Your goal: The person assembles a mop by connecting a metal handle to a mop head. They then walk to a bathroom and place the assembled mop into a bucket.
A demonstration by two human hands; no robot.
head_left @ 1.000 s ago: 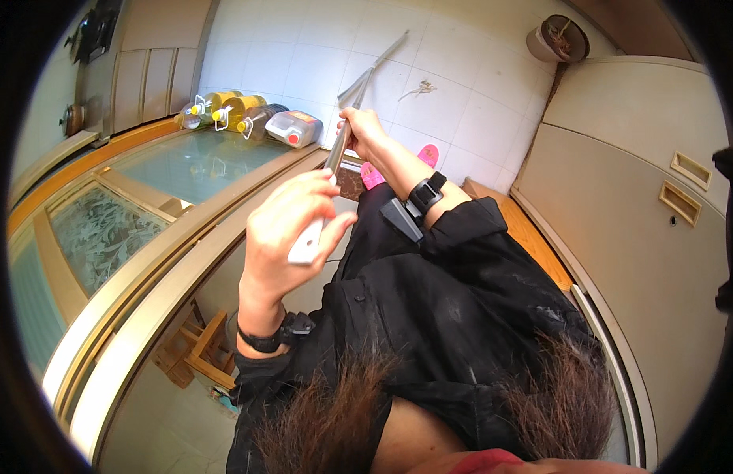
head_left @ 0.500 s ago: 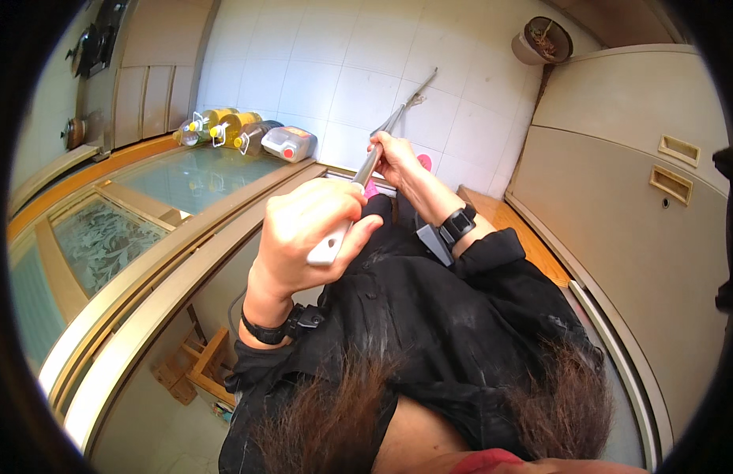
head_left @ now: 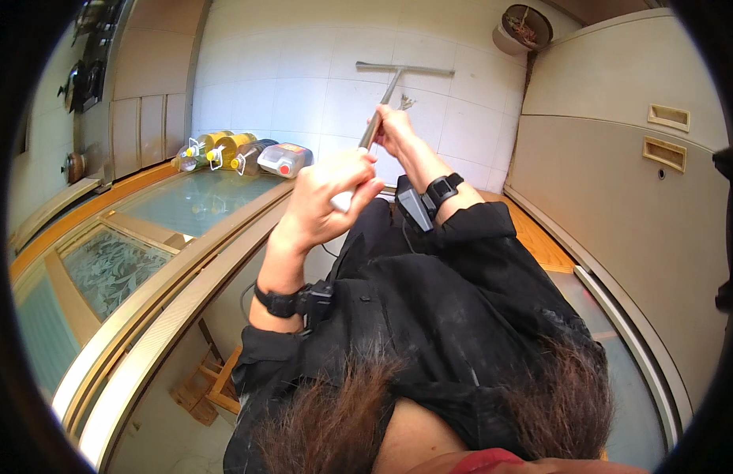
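I hold a long metal pole [head_left: 372, 126] with both hands. It ends in a T-shaped squeegee-like head [head_left: 404, 69] that lies against the white tiled floor [head_left: 303, 95]. My left hand [head_left: 332, 197] is closed around the white grip at the near end of the pole. Farther along, my right hand [head_left: 393, 126] grips the metal shaft, with a black watch on that wrist. Both arms wear black sleeves, and dark hair fills the lower edge of the view.
Several yellow and grey oil jugs [head_left: 236, 152] lie by the wall at the left. A gold-framed patterned glass door [head_left: 129, 261] runs along the left. A beige panelled door [head_left: 643, 197] is at the right, a round pot [head_left: 522, 28] above it, and a wooden stool [head_left: 212, 385] below.
Both hands have pushed the pole farther out. The T-shaped head has swung from a slant to lie level, farther up on the tiles.
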